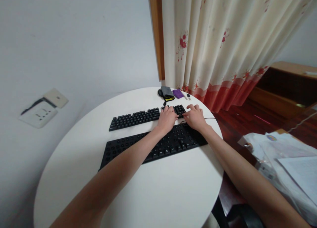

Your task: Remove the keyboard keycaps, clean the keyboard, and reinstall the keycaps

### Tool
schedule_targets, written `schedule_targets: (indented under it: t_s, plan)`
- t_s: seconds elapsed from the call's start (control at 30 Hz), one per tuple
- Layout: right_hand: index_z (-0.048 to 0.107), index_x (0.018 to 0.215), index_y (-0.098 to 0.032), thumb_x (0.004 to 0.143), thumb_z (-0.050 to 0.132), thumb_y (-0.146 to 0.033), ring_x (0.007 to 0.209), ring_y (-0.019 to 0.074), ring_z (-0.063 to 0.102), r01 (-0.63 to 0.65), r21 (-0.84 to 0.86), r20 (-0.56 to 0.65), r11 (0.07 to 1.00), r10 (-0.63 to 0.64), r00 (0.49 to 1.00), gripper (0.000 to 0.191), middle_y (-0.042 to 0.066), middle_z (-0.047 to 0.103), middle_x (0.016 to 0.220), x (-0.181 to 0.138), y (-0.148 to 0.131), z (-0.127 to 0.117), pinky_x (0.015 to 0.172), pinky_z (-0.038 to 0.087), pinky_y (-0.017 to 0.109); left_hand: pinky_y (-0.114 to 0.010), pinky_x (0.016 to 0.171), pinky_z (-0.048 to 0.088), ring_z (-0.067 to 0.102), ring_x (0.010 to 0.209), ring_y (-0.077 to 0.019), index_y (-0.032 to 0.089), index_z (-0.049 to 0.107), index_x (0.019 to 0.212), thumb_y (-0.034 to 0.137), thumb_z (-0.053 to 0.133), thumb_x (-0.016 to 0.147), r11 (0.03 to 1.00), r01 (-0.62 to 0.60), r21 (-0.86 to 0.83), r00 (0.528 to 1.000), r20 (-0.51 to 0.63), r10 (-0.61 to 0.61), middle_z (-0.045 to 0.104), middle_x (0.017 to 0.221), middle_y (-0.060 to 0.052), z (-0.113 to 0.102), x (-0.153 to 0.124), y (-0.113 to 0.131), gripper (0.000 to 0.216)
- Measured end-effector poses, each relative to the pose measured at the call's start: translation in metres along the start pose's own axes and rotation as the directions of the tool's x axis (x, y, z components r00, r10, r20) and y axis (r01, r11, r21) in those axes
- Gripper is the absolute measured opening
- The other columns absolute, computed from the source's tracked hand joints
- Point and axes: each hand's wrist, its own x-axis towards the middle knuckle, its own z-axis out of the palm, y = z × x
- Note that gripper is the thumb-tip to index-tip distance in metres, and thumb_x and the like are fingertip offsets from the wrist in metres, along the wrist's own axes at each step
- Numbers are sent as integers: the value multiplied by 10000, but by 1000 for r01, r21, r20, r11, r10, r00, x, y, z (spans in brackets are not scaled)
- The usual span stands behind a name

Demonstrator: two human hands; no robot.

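Black keycaps (138,117) stand in keyboard-like rows across the white round table. Nearer to me lies a black keyboard (170,142), parts of it showing round sockets without caps and other parts with caps on. My left hand (167,118) rests over the right part of the keycap rows, fingers bent and somewhat apart, thumb pointing right. Beside it, my right hand (194,117) touches the right end of the rows, with its thumb side low and the other fingers raised and apart. My left forearm hides part of the keyboard. No held object can be made out.
Behind the keycaps lie a black mouse (160,93), a grey cloth-like item (167,92), a purple packet (177,94) and small white and black pieces. A thin cable (210,118) crosses the table's right edge. Plastic bags and papers (299,175) lie lower right.
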Motion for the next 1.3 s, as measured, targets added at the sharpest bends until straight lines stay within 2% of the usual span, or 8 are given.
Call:
schedule_targets:
  t_s: [0.2, 0.43, 0.6, 0.73, 0.87, 1.03, 1.17, 1.3]
  plan:
    - [808, 890, -210, 853, 688, -223, 1051, 334, 477, 4, 41, 47, 999, -6, 999, 126, 144, 654, 1062, 6, -2, -3, 852, 382, 453, -368, 866, 452, 565, 991, -262, 176, 792, 925, 247, 638, 903, 998, 7, -65, 999, 39, -4, 681, 924, -113, -3, -1, 3, 171]
    - [778, 886, -203, 836, 702, -208, 1018, 310, 509, 20, 88, 54, 996, -25, 998, 90, 129, 668, 1023, 8, 3, 4, 838, 398, 425, -369, 881, 496, 643, 967, -256, 221, 802, 875, 246, 700, 850, 991, 85, -102, 996, 27, -82, 733, 853, -87, -4, -5, -3, 108]
    - [739, 858, -179, 843, 682, -193, 1029, 304, 516, 39, 167, 1, 985, -40, 999, 61, 133, 656, 1044, 8, 8, 5, 851, 407, 428, -380, 895, 500, 666, 919, -244, 224, 799, 875, 251, 707, 844, 965, 118, -233, 989, -55, -135, 762, 854, -61, -22, -22, -4, 101]
    - [698, 917, -170, 869, 638, -195, 987, 261, 565, 67, 257, -72, 964, -50, 996, 81, 107, 675, 1007, 2, 13, -5, 872, 435, 400, -367, 885, 500, 661, 870, -220, 225, 796, 870, 209, 692, 843, 934, 44, -354, 995, -71, -74, 777, 899, -23, -35, -45, 17, 109]
    - [677, 943, -173, 892, 594, -225, 855, 208, 625, 107, 426, -178, 898, -33, 984, 111, 69, 708, 913, -17, 13, -15, 814, 477, 347, -350, 855, 499, 651, 851, -204, 233, 794, 884, 223, 682, 854, 887, -19, -462, 1000, -25, 8, 777, 910, -1, -32, -62, 46, 117]
    - [700, 1002, -178, 889, 588, -291, 785, 207, 634, 83, 602, -299, 794, 128, 945, 195, 81, 735, 925, -58, 13, -18, 759, 506, 364, -336, 845, 487, 649, 849, -185, 242, 795, 884, 241, 702, 848, 817, -43, -574, 998, 13, 62, 777, 923, 14, -11, -70, 69, 100]
    - [724, 967, -187, 888, 597, -355, 759, 212, 639, -12, 665, -273, 746, 258, 927, 225, 75, 736, 884, -95, 22, -16, 722, 518, 367, -353, 859, 477, 646, 867, -188, 241, 793, 882, 239, 673, 875, 813, -66, -579, 996, 11, 89, 776, 949, 5, -2, -73, 74, 120]
    - [741, 997, -197, 900, 610, -349, 811, 223, 653, -33, 709, -217, 704, 263, 940, 223, 83, 735, 937, -126, 28, -14, 722, 523, 366, -360, 848, 474, 617, 869, -189, 240, 790, 881, 231, 638, 903, 832, -121, -541, 992, -36, 121, 771, 950, -5, -3, -78, 77, 154]
